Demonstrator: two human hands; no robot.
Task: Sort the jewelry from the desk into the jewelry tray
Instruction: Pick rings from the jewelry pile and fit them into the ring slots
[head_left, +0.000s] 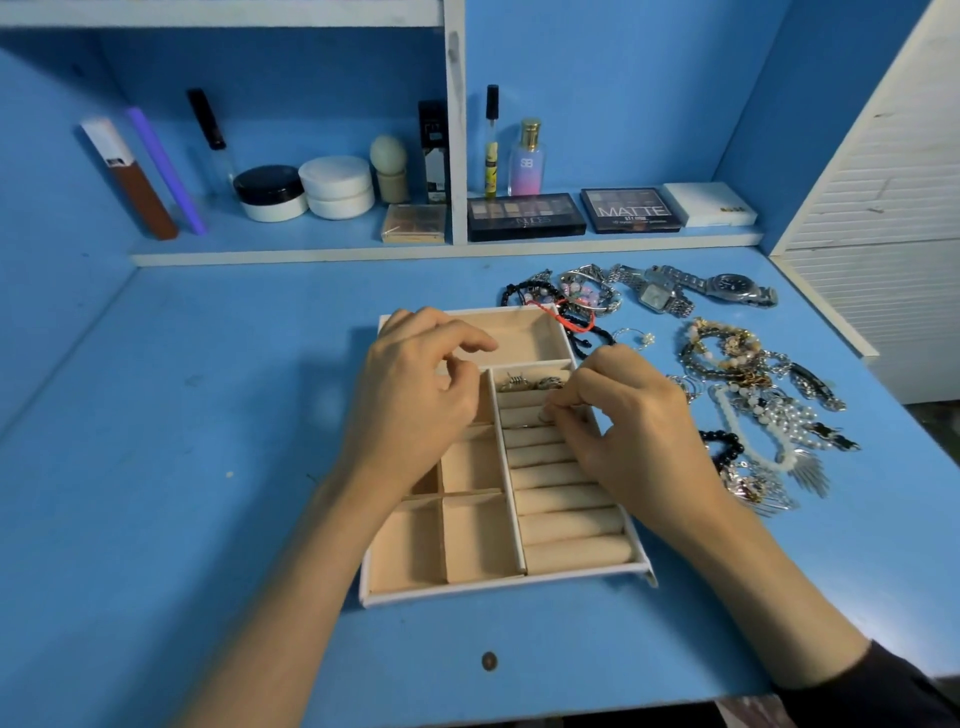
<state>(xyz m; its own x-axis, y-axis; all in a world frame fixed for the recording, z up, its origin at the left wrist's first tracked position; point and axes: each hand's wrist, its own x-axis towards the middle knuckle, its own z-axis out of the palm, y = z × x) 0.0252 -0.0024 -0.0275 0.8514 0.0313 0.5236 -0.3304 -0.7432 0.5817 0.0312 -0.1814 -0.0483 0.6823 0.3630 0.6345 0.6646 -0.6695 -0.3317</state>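
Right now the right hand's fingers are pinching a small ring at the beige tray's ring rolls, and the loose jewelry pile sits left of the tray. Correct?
No. The head view shows the loose jewelry pile to the right of the white-rimmed beige jewelry tray, not left. The rest holds: the right hand pinches a small silver ring at the ring rolls.

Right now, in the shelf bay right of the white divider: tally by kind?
Bottles: 2
Eyeshadow palettes: 2
White box: 1
Total: 5
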